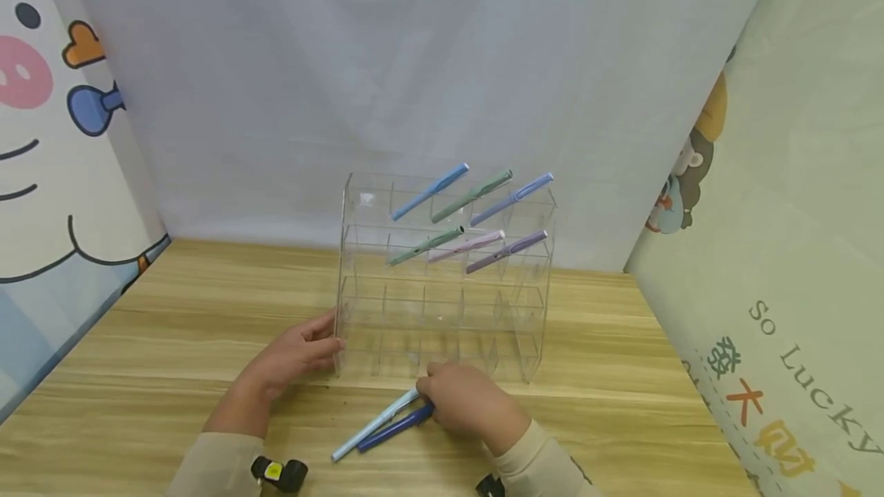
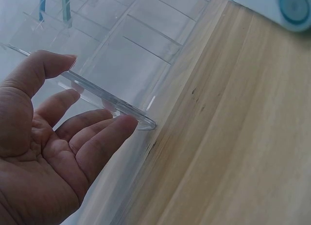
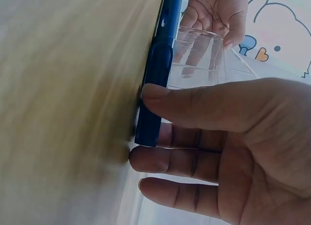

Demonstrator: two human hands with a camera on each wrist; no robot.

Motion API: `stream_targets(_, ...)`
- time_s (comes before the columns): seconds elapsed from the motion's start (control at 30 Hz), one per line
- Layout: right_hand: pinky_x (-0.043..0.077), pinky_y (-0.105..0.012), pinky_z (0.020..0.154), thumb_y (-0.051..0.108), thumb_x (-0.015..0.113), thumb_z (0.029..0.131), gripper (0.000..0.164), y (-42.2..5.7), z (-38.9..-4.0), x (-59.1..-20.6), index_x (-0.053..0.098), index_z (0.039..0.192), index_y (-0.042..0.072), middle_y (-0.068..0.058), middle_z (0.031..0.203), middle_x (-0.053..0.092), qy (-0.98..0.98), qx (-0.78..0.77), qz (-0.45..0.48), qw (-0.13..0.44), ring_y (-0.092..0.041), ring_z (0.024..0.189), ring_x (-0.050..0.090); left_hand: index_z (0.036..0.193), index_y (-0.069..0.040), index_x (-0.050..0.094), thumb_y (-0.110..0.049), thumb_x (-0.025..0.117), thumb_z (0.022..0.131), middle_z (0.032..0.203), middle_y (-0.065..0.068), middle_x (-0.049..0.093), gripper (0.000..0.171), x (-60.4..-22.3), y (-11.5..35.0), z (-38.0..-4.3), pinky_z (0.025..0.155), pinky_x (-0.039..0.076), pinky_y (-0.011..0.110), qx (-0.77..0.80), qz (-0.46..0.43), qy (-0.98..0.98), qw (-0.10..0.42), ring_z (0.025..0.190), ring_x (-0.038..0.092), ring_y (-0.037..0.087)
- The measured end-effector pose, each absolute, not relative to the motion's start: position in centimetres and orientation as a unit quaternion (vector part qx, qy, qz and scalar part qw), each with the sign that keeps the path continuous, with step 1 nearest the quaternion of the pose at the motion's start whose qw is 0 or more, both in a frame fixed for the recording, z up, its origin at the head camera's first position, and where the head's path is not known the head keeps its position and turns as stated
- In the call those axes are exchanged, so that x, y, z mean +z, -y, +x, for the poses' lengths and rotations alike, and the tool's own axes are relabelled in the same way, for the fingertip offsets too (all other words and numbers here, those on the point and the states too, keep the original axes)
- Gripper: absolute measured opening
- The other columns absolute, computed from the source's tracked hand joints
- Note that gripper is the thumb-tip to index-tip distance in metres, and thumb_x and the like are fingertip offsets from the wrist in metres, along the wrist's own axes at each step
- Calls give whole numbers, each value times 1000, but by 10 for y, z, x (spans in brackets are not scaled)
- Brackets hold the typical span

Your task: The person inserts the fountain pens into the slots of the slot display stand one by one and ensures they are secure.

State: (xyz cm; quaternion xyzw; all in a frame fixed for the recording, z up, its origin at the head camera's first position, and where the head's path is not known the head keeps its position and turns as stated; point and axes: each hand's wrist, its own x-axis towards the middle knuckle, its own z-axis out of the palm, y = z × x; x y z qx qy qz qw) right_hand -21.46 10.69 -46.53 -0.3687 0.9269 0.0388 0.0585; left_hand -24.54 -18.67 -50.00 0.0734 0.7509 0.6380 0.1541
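A clear acrylic display rack [image 1: 442, 313] with stepped tiers stands upright on the wooden table. My left hand [image 1: 297, 355] grips its left side panel, thumb on one face and fingers on the other, as the left wrist view shows. In front of the rack, my right hand [image 1: 470, 401] pinches the end of a dark blue pen [image 3: 160, 60] between thumb and fingers. That pen lies low, close to the tabletop. Beside it on the table rests a light blue pen [image 1: 373, 426], whose far end reaches the right fingertips.
The top tier holds a blue pen [image 1: 430, 192], a green pen [image 1: 473, 196] and a periwinkle pen [image 1: 512, 199]. On the tier below lean another green pen [image 1: 426, 245], a pink pen [image 1: 466, 246] and a purple pen [image 1: 507, 251]. A pale curtain [image 1: 414, 60] hangs behind.
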Motion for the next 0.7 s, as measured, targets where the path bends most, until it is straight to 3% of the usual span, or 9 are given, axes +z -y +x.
stream_targets(0.4,41,-22,59,16,72,86,17,-118,-215,-447,59,78,22,13,71,51,-921,-23,-377,97,-5,65,45,157,-15,23,-29,65,95,161,19,22,76,-498,187,-244,104,47,45,641,80,-748,152,139,37,37)
stream_targets(0.7,43,-20,61,20,67,92,12,-136,-222,-421,58,84,24,15,77,55,-901,-147,-387,127,-4,68,48,157,-15,24,-30,66,94,160,18,25,77,-501,187,-246,103,47,45,636,72,-754,148,137,40,36)
